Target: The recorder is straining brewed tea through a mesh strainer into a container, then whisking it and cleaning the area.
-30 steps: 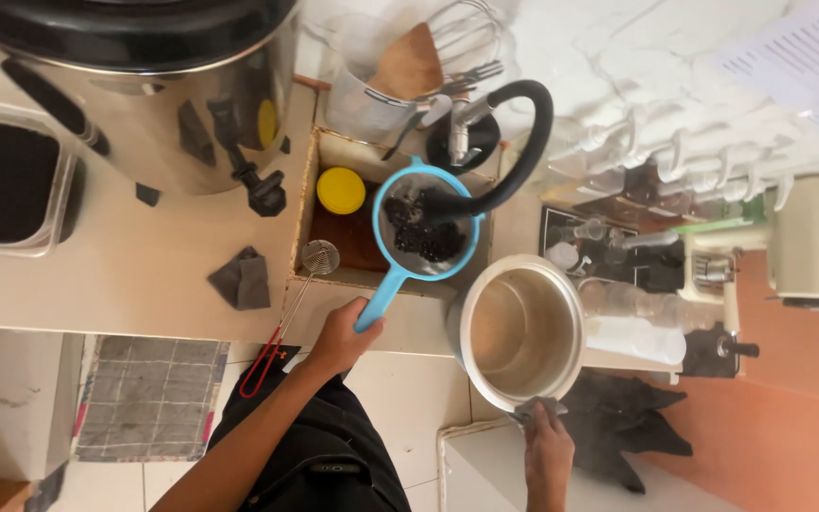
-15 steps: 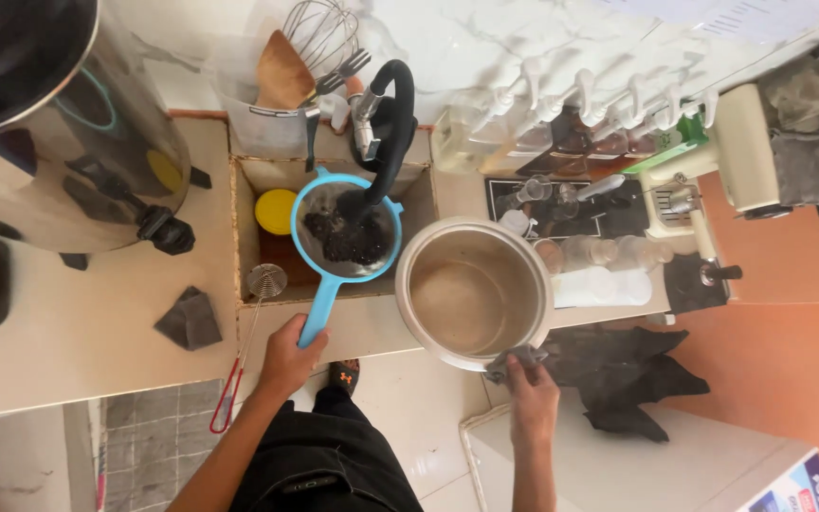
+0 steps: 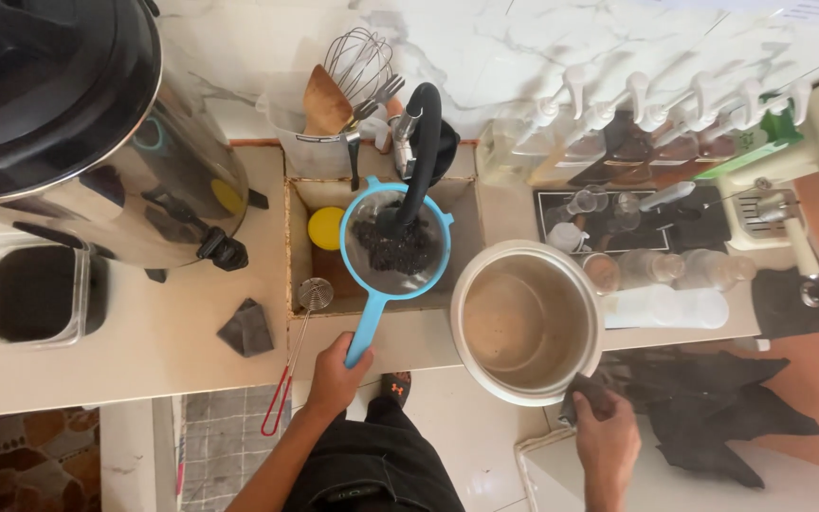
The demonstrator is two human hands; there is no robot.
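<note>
Over the small sunken sink [image 3: 300, 237] in the pale countertop [image 3: 144, 351], your left hand [image 3: 334, 374] closes its fingers around the handle of a blue strainer [image 3: 395, 256], holding the bowl of it above the basin. Dark, wet clumps fill the strainer, and the black spout of the tap [image 3: 424, 142] curves down right over them. To the right, your right hand [image 3: 607, 438] pinches a dark cloth [image 3: 588, 396] against the near rim of a large metal pot [image 3: 526, 320], fingers clamped together on the fabric; the pot sits at the counter's near edge, just beside the strainer, its inside coated a milky brown. A small wire skimmer with a red handle [image 3: 294, 351] lies across the sink's left edge, and a yellow lid [image 3: 326, 228] rests in the basin's far left corner. At far left stands a big steel urn [image 3: 97, 133] with a black tap, a clear container [image 3: 26, 294] of dark contents near it. A whisk and wooden spatula stand in a holder [image 3: 319, 152] behind the sink, and a row of pump bottles [image 3: 637, 123] lines the far wall at right.
</note>
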